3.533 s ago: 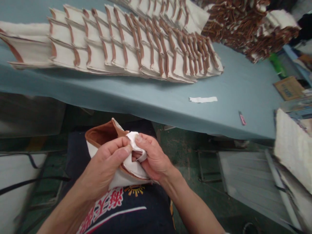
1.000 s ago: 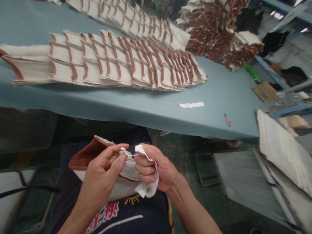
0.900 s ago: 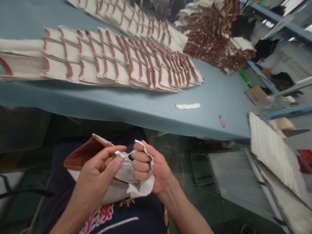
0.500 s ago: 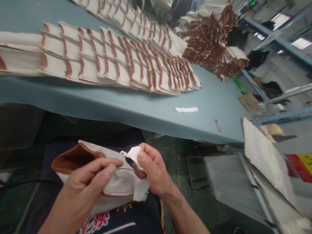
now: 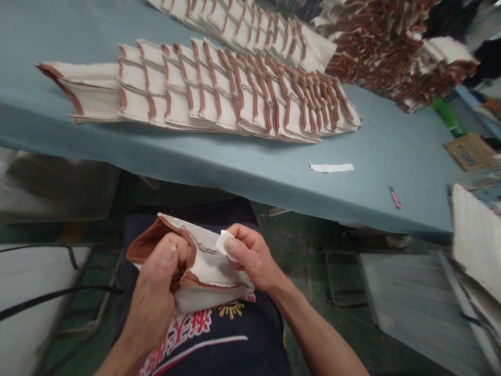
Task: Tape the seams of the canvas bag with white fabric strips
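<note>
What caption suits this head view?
Left hand and right hand grip a brown-trimmed cream fabric piece before a blue table of similar pieces.

Cream fabric piece (image 5: pixel 203 271) edged in brown, blue-grey table (image 5: pixel 235 167), navy shirt (image 5: pixel 219 344) with red-white print

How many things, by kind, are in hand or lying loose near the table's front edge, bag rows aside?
Bag, in left hand and right hand: 1
White scraps: 2
Red tool: 1
Total: 4
</note>
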The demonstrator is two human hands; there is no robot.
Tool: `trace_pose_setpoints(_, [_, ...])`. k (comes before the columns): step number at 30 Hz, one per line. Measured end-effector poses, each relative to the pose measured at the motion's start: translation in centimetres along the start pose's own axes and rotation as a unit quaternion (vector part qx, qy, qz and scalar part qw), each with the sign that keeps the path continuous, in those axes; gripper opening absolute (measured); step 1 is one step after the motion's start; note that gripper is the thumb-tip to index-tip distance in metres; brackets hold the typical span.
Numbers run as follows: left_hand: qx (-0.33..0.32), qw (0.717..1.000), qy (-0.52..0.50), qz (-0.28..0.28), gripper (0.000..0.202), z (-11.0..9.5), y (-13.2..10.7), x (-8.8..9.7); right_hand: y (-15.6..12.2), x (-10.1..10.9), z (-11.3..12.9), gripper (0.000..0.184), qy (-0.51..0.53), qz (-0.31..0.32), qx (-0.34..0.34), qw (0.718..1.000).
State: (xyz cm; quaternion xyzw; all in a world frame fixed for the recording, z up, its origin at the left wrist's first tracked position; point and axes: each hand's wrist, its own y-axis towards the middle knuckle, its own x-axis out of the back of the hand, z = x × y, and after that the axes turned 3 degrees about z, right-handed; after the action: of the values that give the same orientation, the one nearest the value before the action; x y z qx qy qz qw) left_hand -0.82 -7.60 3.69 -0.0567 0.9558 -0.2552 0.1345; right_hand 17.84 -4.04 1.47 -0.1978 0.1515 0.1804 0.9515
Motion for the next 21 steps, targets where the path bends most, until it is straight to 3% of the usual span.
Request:
trace_pose_setpoints(4, [-0.040,0.997,0.069,-0.023,0.060,1.0,-0.2,1.6,1.0,-1.2,-3.3,0.067,0.062,0.036,-0.054,0.996])
trace_pose_setpoints(7, [-0.067,0.985,0.155,-0.037,0.056,1.4,-1.0,2.4,0.6,-1.9,-4.2,0.067,0.066,0.035,-0.058,0.996])
trace_pose_setpoints(12, [-0.100,0.969,0.222,-0.045,0.037,1.1,-2.5,3.2,-0.1,-1.9,-3.6,0.061,0.031,0.016,-0.041,0.999])
trace_pose_setpoints(17, [-0.086,0.963,0.254,0.017,0.027,0.1,-2.9,3.9,-0.5,-1.7,-2.5,0.060,-0.032,0.002,0.005,0.999])
trace_pose_setpoints(21, [-0.062,0.967,0.244,0.034,0.026,-0.6,-2.5,4.2,-1.0,-1.8,-1.5,0.057,-0.058,0.007,0.017,0.998])
